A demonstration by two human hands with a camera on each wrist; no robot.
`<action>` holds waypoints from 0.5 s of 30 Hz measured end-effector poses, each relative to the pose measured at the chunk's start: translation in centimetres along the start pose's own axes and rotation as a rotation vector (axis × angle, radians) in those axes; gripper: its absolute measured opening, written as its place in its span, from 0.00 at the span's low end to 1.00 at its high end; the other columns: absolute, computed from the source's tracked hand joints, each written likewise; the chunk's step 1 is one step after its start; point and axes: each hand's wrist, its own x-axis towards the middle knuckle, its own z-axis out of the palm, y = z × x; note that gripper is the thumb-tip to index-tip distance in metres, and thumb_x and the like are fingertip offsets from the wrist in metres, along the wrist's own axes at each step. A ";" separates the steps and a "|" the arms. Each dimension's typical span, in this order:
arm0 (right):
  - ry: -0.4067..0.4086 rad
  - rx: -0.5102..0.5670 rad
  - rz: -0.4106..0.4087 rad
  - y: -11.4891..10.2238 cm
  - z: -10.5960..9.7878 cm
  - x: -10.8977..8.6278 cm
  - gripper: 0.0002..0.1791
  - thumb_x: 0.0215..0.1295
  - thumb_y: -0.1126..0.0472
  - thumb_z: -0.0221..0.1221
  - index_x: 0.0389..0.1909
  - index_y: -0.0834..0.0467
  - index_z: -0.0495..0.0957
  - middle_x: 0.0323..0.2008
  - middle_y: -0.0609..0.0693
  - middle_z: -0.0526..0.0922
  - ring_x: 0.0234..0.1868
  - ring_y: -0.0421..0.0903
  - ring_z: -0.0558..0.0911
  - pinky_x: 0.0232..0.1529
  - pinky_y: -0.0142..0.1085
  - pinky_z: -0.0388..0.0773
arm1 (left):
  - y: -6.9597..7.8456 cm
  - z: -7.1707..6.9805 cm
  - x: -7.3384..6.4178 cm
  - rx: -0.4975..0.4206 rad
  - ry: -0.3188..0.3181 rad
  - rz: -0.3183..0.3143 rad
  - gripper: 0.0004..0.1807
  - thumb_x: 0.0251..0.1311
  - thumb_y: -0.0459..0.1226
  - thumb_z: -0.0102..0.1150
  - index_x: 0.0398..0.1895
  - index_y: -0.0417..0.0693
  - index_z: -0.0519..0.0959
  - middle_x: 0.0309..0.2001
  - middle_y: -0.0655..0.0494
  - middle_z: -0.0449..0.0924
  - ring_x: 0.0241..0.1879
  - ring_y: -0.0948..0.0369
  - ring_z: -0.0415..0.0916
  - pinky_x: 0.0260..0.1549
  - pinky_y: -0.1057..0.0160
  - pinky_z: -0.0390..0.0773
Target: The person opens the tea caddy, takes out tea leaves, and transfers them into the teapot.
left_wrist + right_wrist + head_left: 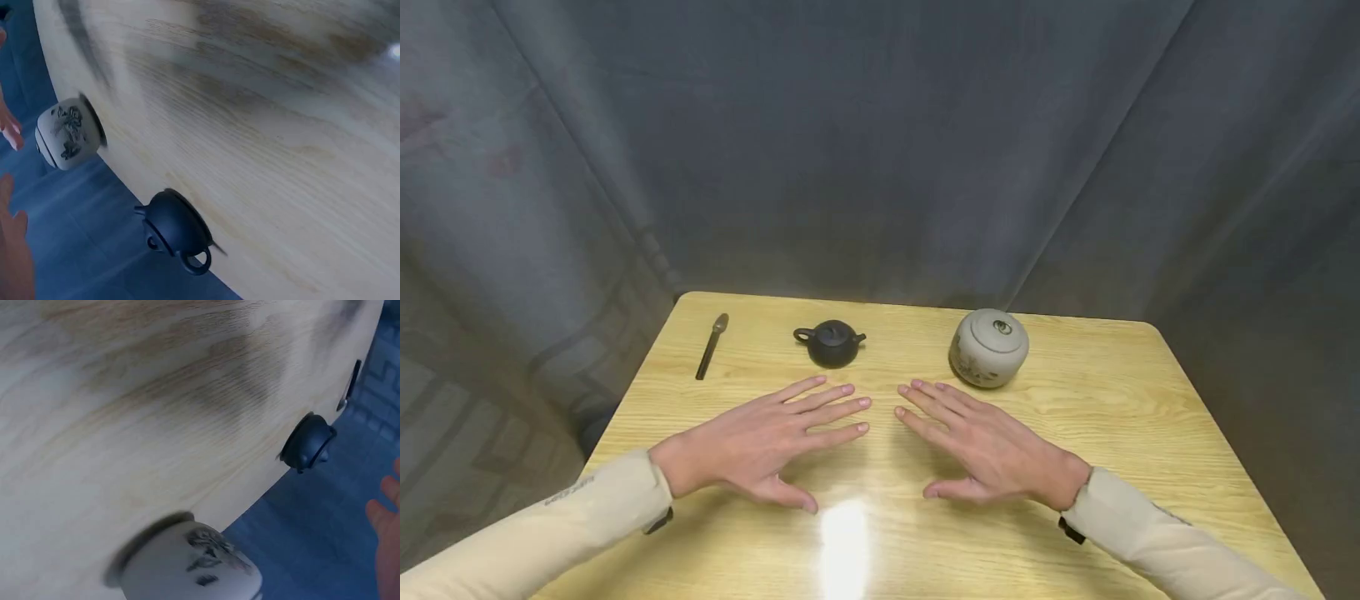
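Observation:
Both hands hover over the wooden table, palms down with fingers spread, holding nothing. The left hand is nearest to a small black teapot, whose handle points left and spout right. The right hand is just in front of a pale grey lidded jar with a dark painted design on its side. At the far left lies a spoon with a dark handle. In the left wrist view the jar and teapot both show; the right wrist view has the jar close up.
The light wooden table has rounded far corners. Grey curtains hang behind it and along both sides. A bright light reflection shows on the near tabletop, between the forearms.

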 end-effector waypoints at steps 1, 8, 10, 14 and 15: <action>0.002 0.012 0.017 0.0 0.1 0.1 0.52 0.74 0.25 0.52 0.85 0.56 0.57 0.85 0.60 0.59 0.84 0.57 0.64 0.80 0.51 0.68 | 0.0 0.0 -0.2 -0.009 0.002 -0.019 0.56 0.66 0.77 0.48 0.88 0.58 0.50 0.88 0.54 0.47 0.87 0.52 0.52 0.83 0.47 0.53; 0.022 0.123 0.184 0.1 1.9 0.8 0.52 0.75 0.29 0.55 0.87 0.54 0.49 0.87 0.57 0.53 0.86 0.57 0.58 0.82 0.53 0.65 | -0.6 1.0 -1.1 -0.113 0.009 -0.181 0.55 0.68 0.73 0.51 0.89 0.57 0.49 0.89 0.54 0.46 0.87 0.51 0.48 0.83 0.44 0.53; 0.034 0.152 0.224 0.1 2.6 1.1 0.52 0.76 0.30 0.55 0.87 0.54 0.48 0.87 0.56 0.52 0.87 0.57 0.57 0.82 0.53 0.64 | -0.8 1.4 -1.3 -0.149 0.014 -0.236 0.56 0.67 0.71 0.56 0.89 0.57 0.47 0.89 0.54 0.45 0.88 0.51 0.47 0.84 0.43 0.53; 0.047 0.216 0.297 0.1 3.6 2.0 0.52 0.76 0.32 0.56 0.88 0.53 0.47 0.88 0.54 0.50 0.88 0.54 0.55 0.84 0.52 0.61 | -1.0 2.3 -1.7 -0.202 0.032 -0.328 0.59 0.65 0.68 0.63 0.89 0.57 0.46 0.89 0.54 0.45 0.88 0.51 0.47 0.84 0.43 0.52; 0.048 0.234 0.317 0.1 3.8 2.2 0.51 0.76 0.32 0.56 0.88 0.53 0.46 0.88 0.53 0.49 0.88 0.53 0.54 0.84 0.51 0.61 | -1.0 2.5 -1.8 -0.214 0.039 -0.344 0.59 0.64 0.67 0.65 0.89 0.57 0.47 0.89 0.54 0.45 0.88 0.51 0.47 0.84 0.43 0.51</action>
